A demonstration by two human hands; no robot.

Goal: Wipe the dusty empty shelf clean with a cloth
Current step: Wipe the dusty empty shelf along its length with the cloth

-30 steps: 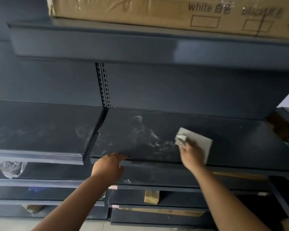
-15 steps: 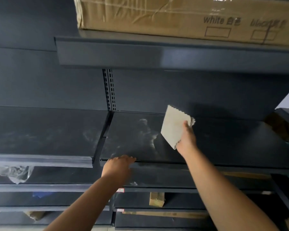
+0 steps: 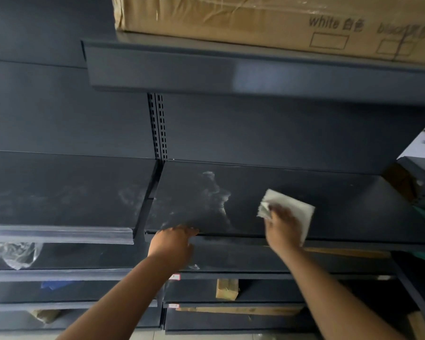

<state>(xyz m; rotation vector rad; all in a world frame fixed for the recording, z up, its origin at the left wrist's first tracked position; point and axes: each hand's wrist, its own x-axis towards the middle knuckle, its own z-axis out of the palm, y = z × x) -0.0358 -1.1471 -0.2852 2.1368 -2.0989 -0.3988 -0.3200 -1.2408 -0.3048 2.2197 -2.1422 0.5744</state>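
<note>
Shelf [image 3: 341,204], dark, streaked with pale dust [image 3: 216,192] left of centre, and the cloth [image 3: 296,208] lies on it toward the right, under the right hand [image 3: 284,227], grip grasping the cloth's bunched left edge. Left hand [image 3: 172,244] rests on the shelf's front lip, grip released.

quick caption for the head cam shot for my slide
Right hand holds a cloth on the dusty shelf while the left hand rests on its front edge.
</note>
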